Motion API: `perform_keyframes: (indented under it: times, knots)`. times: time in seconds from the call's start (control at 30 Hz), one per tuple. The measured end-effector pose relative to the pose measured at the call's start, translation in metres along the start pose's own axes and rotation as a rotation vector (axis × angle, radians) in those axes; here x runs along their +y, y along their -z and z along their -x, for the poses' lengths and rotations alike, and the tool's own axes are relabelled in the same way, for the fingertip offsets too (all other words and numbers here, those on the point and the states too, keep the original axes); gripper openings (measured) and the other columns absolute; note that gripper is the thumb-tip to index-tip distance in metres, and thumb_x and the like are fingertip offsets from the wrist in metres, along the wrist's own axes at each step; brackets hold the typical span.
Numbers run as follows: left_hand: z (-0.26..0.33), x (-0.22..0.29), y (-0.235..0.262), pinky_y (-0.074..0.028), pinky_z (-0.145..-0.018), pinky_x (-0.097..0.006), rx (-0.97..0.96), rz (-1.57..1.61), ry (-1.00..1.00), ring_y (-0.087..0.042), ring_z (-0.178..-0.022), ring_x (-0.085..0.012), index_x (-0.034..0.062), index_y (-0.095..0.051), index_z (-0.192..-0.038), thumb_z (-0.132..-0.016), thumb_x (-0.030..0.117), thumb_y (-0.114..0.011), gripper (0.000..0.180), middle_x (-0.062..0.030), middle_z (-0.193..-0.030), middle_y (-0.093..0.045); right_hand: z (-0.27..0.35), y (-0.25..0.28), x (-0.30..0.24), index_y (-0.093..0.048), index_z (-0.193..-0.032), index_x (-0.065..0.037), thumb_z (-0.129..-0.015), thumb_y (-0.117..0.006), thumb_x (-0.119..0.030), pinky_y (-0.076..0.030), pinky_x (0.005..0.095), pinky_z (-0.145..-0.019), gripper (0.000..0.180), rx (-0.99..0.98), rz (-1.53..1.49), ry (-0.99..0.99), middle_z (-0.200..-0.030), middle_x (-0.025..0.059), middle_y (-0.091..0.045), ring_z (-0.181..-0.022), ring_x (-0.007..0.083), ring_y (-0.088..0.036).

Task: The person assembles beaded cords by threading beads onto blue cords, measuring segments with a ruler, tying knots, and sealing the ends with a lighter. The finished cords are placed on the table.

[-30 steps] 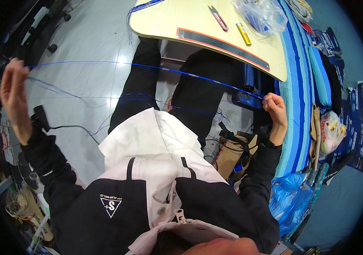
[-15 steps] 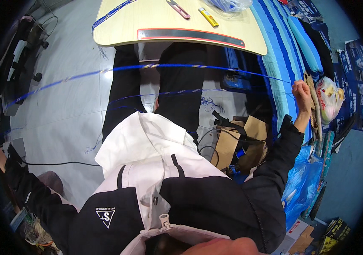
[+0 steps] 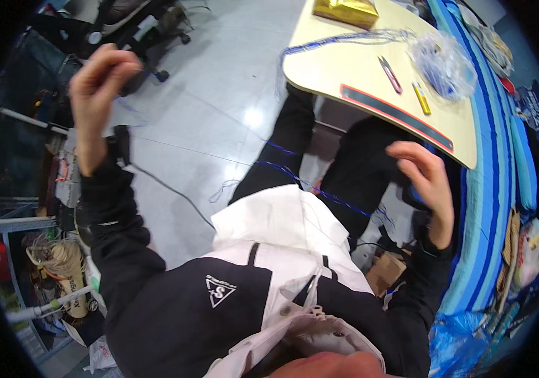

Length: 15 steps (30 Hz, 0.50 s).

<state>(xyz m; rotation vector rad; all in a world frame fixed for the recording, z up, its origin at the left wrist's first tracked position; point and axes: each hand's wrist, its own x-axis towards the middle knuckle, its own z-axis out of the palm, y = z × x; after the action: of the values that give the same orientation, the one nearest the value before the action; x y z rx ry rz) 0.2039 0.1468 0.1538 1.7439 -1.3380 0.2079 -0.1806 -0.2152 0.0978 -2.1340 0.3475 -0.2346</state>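
Note:
At the upper left, my left hand (image 3: 100, 85) is raised with thumb and fingers pinched together. Thin, blurred blue strands trail beside its fingers and seem to come from its grip. Blue braided cord (image 3: 280, 169) runs across my lap and black trouser legs, with a loose, frayed end near my right thigh. Off the table's near right corner hovers my right hand (image 3: 426, 174), its fingers bent and the thumb apart. I see nothing held in it. More blue cord (image 3: 326, 43) lies along the table (image 3: 320, 72) and droops over its left edge.
Pink-handled thread snips (image 3: 390, 75), a yellow lighter (image 3: 421, 98), a dark ruler with red edging (image 3: 395, 116), a clear plastic bag (image 3: 446, 66) and a gold box (image 3: 345, 11) are on the table. A blue-striped bed (image 3: 482, 189) borders the right side. Shelving (image 3: 17, 223) stands left.
My hands were spread wide with a blue cord taut between them. Now the left is raised and the right is nearer the table, with cord slack over my lap. The view has turned left.

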Motion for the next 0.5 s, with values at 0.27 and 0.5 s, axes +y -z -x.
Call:
perform_keyframes:
  times: [0.27,0.5]
  knots:
    - [-0.026,0.063,-0.090,-0.025,-0.049,-0.018,0.108,0.190,-0.012,-0.038,-0.056,-0.0027,-0.0009,-0.063,-0.079,-0.079,0.001,-0.066,0.003,0.0022,-0.068,-0.048,-0.091,-0.123,-0.095,-0.051,-0.107,0.001,-0.094,-0.050,-0.024,-0.040,0.0204,-0.065,0.029,-0.387,-0.843,0.192,-0.080,0.0007,-0.057,-0.071,0.0068,-0.048]
    - [-0.014,0.024,-0.161,-0.036,-0.056,-0.016,-0.049,0.614,0.183,-0.049,-0.068,-0.0044,0.0009,-0.061,-0.088,-0.086,0.004,-0.058,0.004,-0.0007,-0.086,-0.052,-0.103,-0.044,-0.113,-0.054,-0.087,-0.006,-0.093,-0.052,-0.021,-0.032,0.0164,-0.055,0.017,-0.034,-0.683,0.055,-0.076,-0.0040,-0.045,-0.060,0.0021,-0.035]
